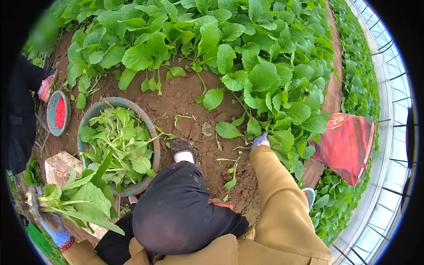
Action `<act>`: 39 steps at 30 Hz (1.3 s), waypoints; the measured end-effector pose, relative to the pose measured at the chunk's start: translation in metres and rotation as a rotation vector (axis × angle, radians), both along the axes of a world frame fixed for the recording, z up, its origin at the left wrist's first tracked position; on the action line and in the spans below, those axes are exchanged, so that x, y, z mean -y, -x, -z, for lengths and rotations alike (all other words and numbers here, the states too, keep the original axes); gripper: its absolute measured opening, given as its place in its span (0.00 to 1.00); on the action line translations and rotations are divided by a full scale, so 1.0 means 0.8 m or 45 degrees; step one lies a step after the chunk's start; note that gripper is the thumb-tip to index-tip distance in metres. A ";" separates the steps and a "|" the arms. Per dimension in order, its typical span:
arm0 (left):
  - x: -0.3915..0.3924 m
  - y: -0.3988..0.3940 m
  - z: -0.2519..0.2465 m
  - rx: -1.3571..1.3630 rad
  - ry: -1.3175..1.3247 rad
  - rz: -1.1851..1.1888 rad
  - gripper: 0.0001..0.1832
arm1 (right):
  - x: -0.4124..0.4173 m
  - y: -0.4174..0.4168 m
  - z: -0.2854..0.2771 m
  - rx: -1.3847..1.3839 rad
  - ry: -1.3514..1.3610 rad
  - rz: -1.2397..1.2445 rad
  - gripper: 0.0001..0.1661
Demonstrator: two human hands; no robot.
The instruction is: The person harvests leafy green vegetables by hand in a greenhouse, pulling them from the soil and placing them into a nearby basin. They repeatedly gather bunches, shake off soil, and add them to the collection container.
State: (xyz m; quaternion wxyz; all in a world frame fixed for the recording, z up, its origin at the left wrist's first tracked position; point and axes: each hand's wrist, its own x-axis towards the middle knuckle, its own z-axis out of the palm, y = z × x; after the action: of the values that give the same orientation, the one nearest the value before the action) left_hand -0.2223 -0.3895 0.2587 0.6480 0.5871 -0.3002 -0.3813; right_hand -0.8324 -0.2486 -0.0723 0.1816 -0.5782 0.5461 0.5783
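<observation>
My left hand [54,226], in a blue glove, is low at the left and grips a bunch of leafy greens [87,202] by the root end. The leaves fan out to the right, beside a round teal tub [157,154]. Loose picked greens [124,142] are heaped inside the tub. My right hand [261,140], also gloved, reaches down to the base of the growing leafy plants [261,76]. Leaves hide its fingers, so I cannot tell whether they hold a stem. Uprooted seedlings [233,170] lie on the soil just left of my right sleeve.
A small bowl [59,113] of red pieces stands left of the tub, near another person's dark-clothed leg [21,116]. A pale block [63,168] adjoins the tub. On the right are a red bag [346,147], part of a light bowl [309,197] and plastic greenhouse sheeting [391,139].
</observation>
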 end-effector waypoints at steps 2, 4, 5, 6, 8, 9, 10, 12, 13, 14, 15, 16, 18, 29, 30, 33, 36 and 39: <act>0.000 -0.032 0.000 -0.095 -0.041 0.216 0.27 | 0.018 -0.019 -0.019 0.041 -0.059 0.210 0.23; 0.003 -0.030 0.002 -0.140 -0.057 0.298 0.26 | 0.012 -0.015 -0.021 0.101 0.040 0.352 0.21; 0.002 -0.028 0.003 -0.115 -0.051 0.257 0.26 | 0.012 -0.013 -0.022 0.098 0.034 0.436 0.20; 0.002 -0.018 0.002 -0.089 -0.048 0.220 0.26 | 0.016 -0.017 -0.032 0.097 0.026 0.523 0.19; 0.004 -0.014 0.003 -0.085 -0.054 0.167 0.25 | 0.003 -0.018 -0.021 0.120 0.168 0.680 0.16; 0.005 -0.019 0.007 -0.087 -0.046 0.208 0.25 | -0.007 -0.022 -0.011 0.086 0.224 0.657 0.16; 0.012 -0.020 0.014 -0.105 -0.041 0.271 0.25 | -0.034 -0.006 0.017 0.052 0.245 0.888 0.15; -0.005 -0.034 0.008 -0.012 -0.037 0.343 0.24 | 0.005 -0.053 -0.032 0.162 0.262 1.139 0.16; -0.003 -0.026 0.009 -0.029 -0.073 0.336 0.24 | -0.005 -0.046 -0.037 0.174 0.261 1.189 0.16; -0.001 -0.012 0.007 -0.035 -0.110 0.328 0.24 | -0.016 -0.041 -0.031 0.196 0.254 1.239 0.17; -0.001 -0.003 0.004 -0.031 -0.145 0.311 0.24 | -0.022 -0.042 -0.029 0.231 0.247 1.281 0.18; -0.001 0.006 0.004 -0.024 -0.151 0.322 0.24 | -0.013 -0.059 -0.074 0.308 0.143 1.021 0.22; -0.005 0.020 0.004 0.094 -0.189 0.353 0.24 | -0.061 -0.052 -0.021 0.349 0.427 1.198 0.26; -0.001 0.118 -0.016 0.191 -0.273 0.774 0.24 | 0.212 -0.187 -0.209 2.441 1.524 2.106 0.11; -0.007 0.141 -0.029 0.043 -0.269 0.794 0.27 | 0.236 -0.216 -0.246 2.481 1.411 2.082 0.09; -0.014 0.174 -0.040 0.510 -0.282 0.791 0.33 | 0.282 -0.301 -0.334 2.704 1.187 1.785 0.08; -0.012 0.170 -0.023 0.387 -0.158 0.766 0.37 | 0.277 -0.394 -0.423 2.838 0.841 1.489 0.08; -0.016 0.161 -0.028 0.346 -0.010 0.647 0.41 | 0.261 -0.451 -0.454 3.111 0.370 1.372 0.14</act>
State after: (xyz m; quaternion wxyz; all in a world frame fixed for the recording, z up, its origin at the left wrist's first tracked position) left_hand -0.3509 -0.3765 0.2808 0.4830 0.5413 -0.5203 -0.4505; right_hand -0.4719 -0.4571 0.2912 0.6899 -0.4488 0.2492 -0.5104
